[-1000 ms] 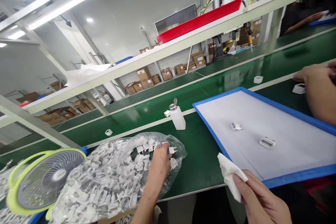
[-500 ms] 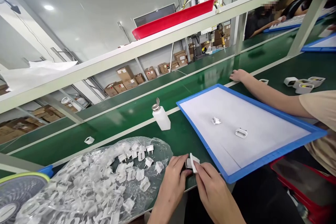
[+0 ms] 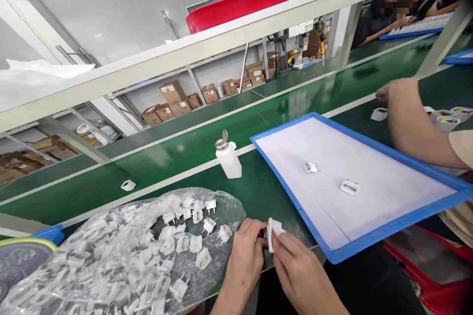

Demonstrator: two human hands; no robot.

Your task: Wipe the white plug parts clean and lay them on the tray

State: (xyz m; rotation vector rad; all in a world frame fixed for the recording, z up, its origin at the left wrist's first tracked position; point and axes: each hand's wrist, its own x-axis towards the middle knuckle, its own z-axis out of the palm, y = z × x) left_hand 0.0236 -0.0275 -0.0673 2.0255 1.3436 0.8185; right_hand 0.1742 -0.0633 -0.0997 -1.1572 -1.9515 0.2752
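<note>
A small white plug part (image 3: pixel 266 233) is pinched between the fingers of the left hand (image 3: pixel 242 261) at the near edge of the green counter (image 3: pixel 185 157), and a folded white cloth (image 3: pixel 275 232) is pressed against it by the right hand (image 3: pixel 299 270), so that both hands are brought together and closed on the two things. Just to the left, a clear plastic bag (image 3: pixel 121 251) heaped with white plug parts is spread on the counter. A white dispenser bottle (image 3: pixel 228 156) with a metal cap is set upright beyond the hands. To the right lies a blue-rimmed white tray (image 3: pixel 295 197), on which a pronged part (image 3: pixel 311 167) and a white oval shell (image 3: pixel 349 187) are laid apart. Farther right, a co-worker's hand (image 3: pixel 397 91) is held above white shells (image 3: pixel 379 114) on the counter.
</note>
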